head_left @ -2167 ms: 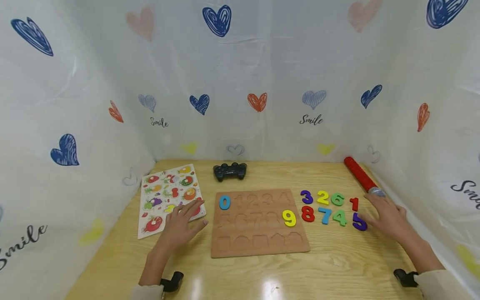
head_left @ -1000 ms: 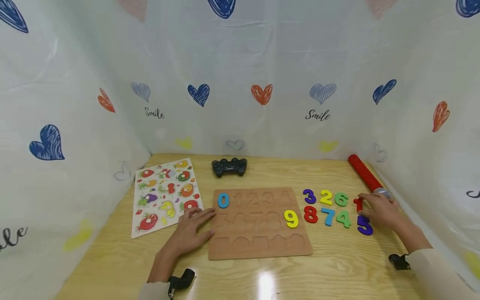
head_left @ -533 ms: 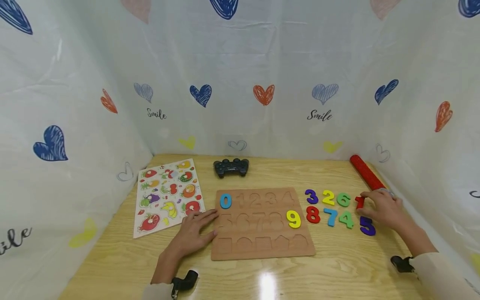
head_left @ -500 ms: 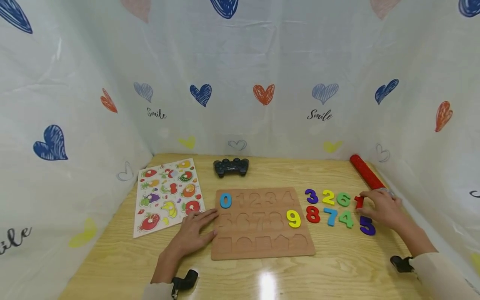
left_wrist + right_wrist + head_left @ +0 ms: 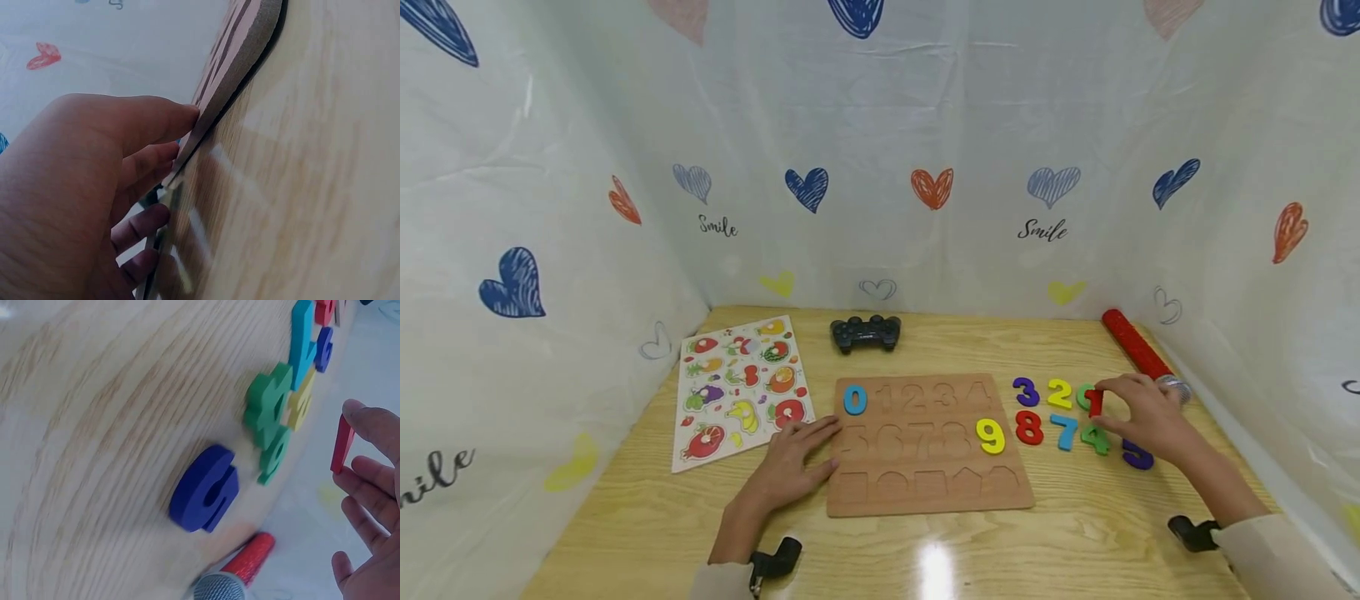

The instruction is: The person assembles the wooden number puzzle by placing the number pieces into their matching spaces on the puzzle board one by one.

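A red number 1 piece (image 5: 342, 442) is pinched between the thumb and a fingertip of my right hand (image 5: 1153, 421), raised off the table and overlapping the green 6 in the head view. My left hand (image 5: 790, 467) lies at the left edge of the brown number board (image 5: 925, 500), its fingers fairly straight; in the left wrist view the thumb (image 5: 156, 119) touches the board's side. A blue 0 (image 5: 855, 400) sits in the board's top row and a yellow 9 (image 5: 990, 436) at the right end of its middle row.
Right of the board lie several loose number pieces, among them a red 8 (image 5: 1029, 427), a green 4 (image 5: 269, 403) and a purple 5 (image 5: 206, 487). A red microphone (image 5: 1135, 343) lies behind my right hand. Further back are a black game controller (image 5: 866, 333) and a fruit picture board (image 5: 741, 417).
My right hand reached the red 1, pinched it, and has lifted it up and to the left. My left hand moved from near the fruit board to the number board's left edge.
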Demonstrator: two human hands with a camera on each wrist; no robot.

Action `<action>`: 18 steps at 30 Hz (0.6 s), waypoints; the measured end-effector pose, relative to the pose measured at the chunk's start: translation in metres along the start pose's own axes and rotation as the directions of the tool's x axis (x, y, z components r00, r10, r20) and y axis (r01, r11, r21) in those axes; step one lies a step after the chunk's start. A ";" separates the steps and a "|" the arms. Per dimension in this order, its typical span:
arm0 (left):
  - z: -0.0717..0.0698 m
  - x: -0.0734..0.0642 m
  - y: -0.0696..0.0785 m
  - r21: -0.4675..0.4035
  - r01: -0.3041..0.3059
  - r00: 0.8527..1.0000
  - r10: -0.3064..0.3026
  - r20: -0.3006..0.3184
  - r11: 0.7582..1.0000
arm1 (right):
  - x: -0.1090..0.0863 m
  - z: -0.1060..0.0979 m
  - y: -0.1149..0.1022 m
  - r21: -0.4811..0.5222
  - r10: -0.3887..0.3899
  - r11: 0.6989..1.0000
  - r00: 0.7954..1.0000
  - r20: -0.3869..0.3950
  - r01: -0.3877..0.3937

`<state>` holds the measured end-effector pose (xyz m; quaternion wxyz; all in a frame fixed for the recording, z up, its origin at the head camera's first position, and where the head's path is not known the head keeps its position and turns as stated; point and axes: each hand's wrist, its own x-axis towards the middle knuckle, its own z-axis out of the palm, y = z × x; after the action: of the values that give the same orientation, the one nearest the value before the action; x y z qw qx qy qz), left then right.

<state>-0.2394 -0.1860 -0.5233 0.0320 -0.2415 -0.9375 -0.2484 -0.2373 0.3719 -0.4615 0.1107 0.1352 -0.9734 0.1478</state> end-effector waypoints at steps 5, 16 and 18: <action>0.000 -0.001 0.000 -0.004 0.005 1.000 -0.005 0.006 1.000 | 0.004 0.000 -0.014 0.008 -0.038 0.999 0.999 -0.014 0.039; 0.000 -0.002 0.001 -0.008 0.001 1.000 -0.001 -0.001 1.000 | 0.016 0.000 -0.039 0.012 -0.104 0.995 0.994 -0.022 0.104; 0.000 -0.002 0.001 -0.005 0.002 1.000 -0.002 0.000 1.000 | 0.018 0.000 -0.042 0.028 -0.108 0.994 0.994 -0.018 0.109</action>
<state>-0.2377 -0.1863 -0.5232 0.0312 -0.2406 -0.9371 -0.2509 -0.2420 0.3286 -0.4462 0.1248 0.1882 -0.9615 0.1567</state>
